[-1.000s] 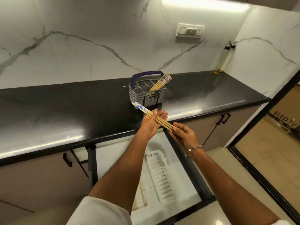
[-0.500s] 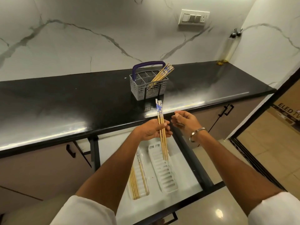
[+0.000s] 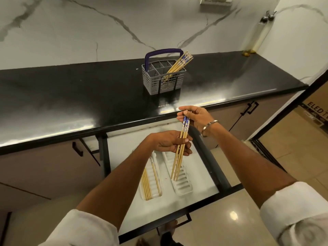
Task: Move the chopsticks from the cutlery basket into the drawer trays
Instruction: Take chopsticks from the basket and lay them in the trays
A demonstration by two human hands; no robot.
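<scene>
Both hands grip a chopstick bundle (image 3: 181, 148): left hand (image 3: 170, 143) mid-shaft, right hand (image 3: 194, 118) pinching the tops; the tips hide part of the right tray (image 3: 182, 185).

We read only "ELED TV" on a cardboard box (image 3: 317, 112), far right of the right hand (image 3: 197, 118); smaller print illegible.

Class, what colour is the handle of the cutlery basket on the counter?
Dark blue-purple; the handle arches over the grey cutlery basket, clearest in the head view.

Right hand (image 3: 194, 118) now back on the chopstick bundle's (image 3: 181, 150) patterned tops, tips lower over the right tray (image 3: 184, 187)
</scene>
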